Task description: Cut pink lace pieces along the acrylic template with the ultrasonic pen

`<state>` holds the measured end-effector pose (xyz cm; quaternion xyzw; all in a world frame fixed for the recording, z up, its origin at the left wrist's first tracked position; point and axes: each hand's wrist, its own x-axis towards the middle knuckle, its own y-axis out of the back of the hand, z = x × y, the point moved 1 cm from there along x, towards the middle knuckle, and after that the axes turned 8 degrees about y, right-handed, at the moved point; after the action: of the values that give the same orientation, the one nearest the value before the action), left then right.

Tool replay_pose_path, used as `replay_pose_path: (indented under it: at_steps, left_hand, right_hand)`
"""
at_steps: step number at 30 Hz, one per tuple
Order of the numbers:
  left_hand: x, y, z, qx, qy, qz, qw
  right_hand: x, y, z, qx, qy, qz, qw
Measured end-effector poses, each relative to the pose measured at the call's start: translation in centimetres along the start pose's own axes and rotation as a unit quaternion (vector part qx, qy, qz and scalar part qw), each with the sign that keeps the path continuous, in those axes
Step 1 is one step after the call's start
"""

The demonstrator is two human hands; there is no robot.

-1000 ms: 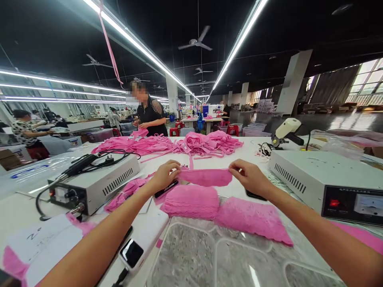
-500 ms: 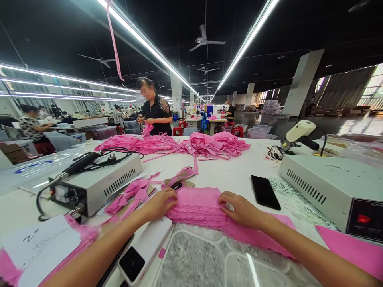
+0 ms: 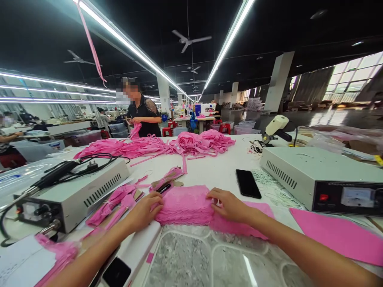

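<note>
A stack of pink lace pieces [image 3: 183, 203] lies on the table in front of me, its scalloped edges facing me. My left hand [image 3: 147, 209] grips the stack's left end, fingers bent over it beside a black pen [image 3: 164, 188]. At the right end, my right hand [image 3: 226, 203] has its thumb and fingers closed on the lace. From under that hand, a flat pink fabric piece [image 3: 239, 227] stretches to the right. Below the stack is a grey stone-patterned mat [image 3: 182, 255].
Grey machine boxes stand left [image 3: 89, 185] and right [image 3: 323, 167]. A black phone [image 3: 248, 183] lies right of the stack. Pink straps [image 3: 194, 143] are heaped at the back, where a person [image 3: 145, 115] stands. A white device [image 3: 140, 251] lies near my left forearm.
The view has turned to the right, so things appear further left. Both hands keep their places at the two ends of the lace stack.
</note>
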<state>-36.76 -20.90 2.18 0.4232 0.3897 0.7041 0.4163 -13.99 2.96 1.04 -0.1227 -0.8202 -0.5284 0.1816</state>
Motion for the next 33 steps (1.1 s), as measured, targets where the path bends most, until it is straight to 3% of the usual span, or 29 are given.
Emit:
replay_pose_path:
  at_steps: [4, 9, 12, 16, 24, 33]
  left_hand:
    - [0.9, -1.2, 4.0, -0.002, -0.046, -0.023, 0.999]
    - [2.5, -6.0, 11.2, 0.029, -0.113, -0.119, 0.986]
    - [4.0, -8.6, 13.5, 0.064, -0.108, -0.146, 0.981]
    - [5.2, -9.7, 14.4, 0.087, -0.084, -0.163, 0.979]
    - [6.7, -7.7, 14.2, 0.023, -0.023, -0.182, 0.983]
    - [7.7, -7.6, 13.7, -0.034, 0.012, -0.189, 0.981]
  right_hand:
    - [-3.1, 3.2, 0.5, 0.000, -0.072, 0.015, 0.997]
    - [-9.4, 5.2, -0.4, -0.017, -0.121, -0.033, 0.992]
    - [-11.9, 5.3, -1.0, -0.042, -0.128, -0.046, 0.990]
    - [-13.1, 4.7, -1.1, -0.055, -0.126, -0.036, 0.990]
    - [-13.3, 4.2, 0.5, -0.038, -0.121, -0.012, 0.992]
    - [-12.7, 4.4, 0.3, -0.055, -0.144, -0.012, 0.988]
